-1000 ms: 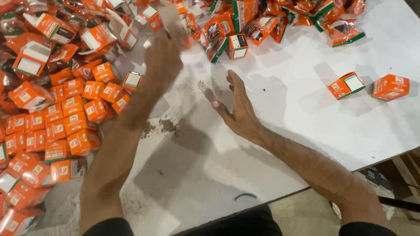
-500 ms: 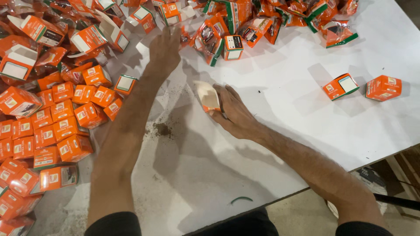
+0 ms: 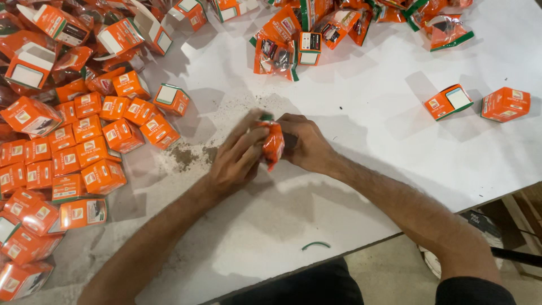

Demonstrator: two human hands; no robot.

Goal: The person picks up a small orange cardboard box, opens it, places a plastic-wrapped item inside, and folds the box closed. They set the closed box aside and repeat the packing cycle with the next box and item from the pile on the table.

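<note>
Both of my hands meet at the middle of the white table [image 3: 367,186]. Between them is an orange plastic packet [image 3: 274,142] with a green edge, crumpled and upright. My left hand [image 3: 240,158] grips it from the left with the fingers wrapped around it. My right hand [image 3: 302,144] holds its right side, and something small and dark shows under the fingers there. What is inside the packet is hidden.
Many closed small orange boxes [image 3: 84,147] crowd the table's left side, with open ones behind. A heap of orange packets [image 3: 293,39] lies at the back. Two orange boxes [image 3: 474,103] sit at the right. Dark crumbs [image 3: 183,155] and a green strip [image 3: 315,245] lie near me.
My left hand came back from the packets at the rear to the table's middle. My right hand, flat on the table before, now holds the packet together with the left.
</note>
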